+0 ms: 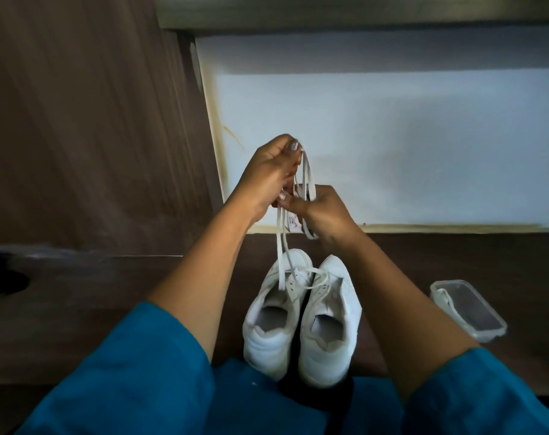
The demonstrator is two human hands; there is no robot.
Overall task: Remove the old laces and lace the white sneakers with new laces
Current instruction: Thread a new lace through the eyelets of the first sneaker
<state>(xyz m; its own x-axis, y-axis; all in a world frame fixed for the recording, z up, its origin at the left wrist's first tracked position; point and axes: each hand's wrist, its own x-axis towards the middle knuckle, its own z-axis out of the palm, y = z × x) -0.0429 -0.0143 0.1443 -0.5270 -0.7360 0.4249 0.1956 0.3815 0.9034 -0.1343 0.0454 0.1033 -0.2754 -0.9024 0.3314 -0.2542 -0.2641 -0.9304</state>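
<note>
I have my left hand (271, 172) and right hand (328, 211) both pinching the laces (308, 178), which dangle lengthwise toward the sneakers (274, 343) directly below.

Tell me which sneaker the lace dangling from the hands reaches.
The left sneaker: the dangling lace comes down onto its eyelets. The right sneaker stands beside it, off to the side of those hanging strands.

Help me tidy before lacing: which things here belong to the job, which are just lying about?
Job: white sneakers; laces, gripped by left hand and right hand; clear container, seemingly holding a lace.
Lying about: unidentifiable dark shape, far left.
</note>
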